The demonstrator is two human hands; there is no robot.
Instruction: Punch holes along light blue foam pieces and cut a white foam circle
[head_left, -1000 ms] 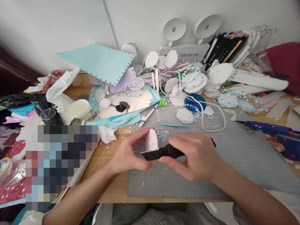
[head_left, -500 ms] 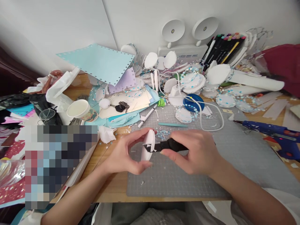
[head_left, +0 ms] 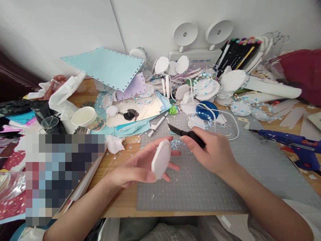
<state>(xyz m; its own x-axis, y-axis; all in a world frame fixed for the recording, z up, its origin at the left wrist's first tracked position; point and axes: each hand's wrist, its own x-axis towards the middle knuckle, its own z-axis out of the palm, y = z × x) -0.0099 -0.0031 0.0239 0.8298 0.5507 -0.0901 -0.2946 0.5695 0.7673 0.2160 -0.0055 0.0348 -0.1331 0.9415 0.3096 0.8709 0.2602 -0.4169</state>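
Observation:
A white foam disc [head_left: 162, 159] is held by its edges between the thumb and fingers of my left hand [head_left: 140, 164], its flat face turned toward the right. My right hand [head_left: 213, 149] grips a black utility knife [head_left: 197, 138], its dark blade out and pointing up to the left. The blade is apart from the disc, a little above and to the right of it. Both hands hover over the grey cutting mat [head_left: 188, 194]. Small blue and white star confetti [head_left: 176, 144] lies on the mat behind the disc.
Along the back stand white discs with blue star garlands [head_left: 206, 85], a twin-head lamp [head_left: 195, 57] and black markers [head_left: 238, 53]. A blue glue gun [head_left: 293, 142] lies at the right. On the left are a paper cup [head_left: 86, 118], stacked coloured paper [head_left: 135, 124] and a crumpled tissue [head_left: 115, 144].
The knife blade has come away from the disc, moving up and right. My left hand has turned the disc so its flat face shows, and its fingers have spread behind it.

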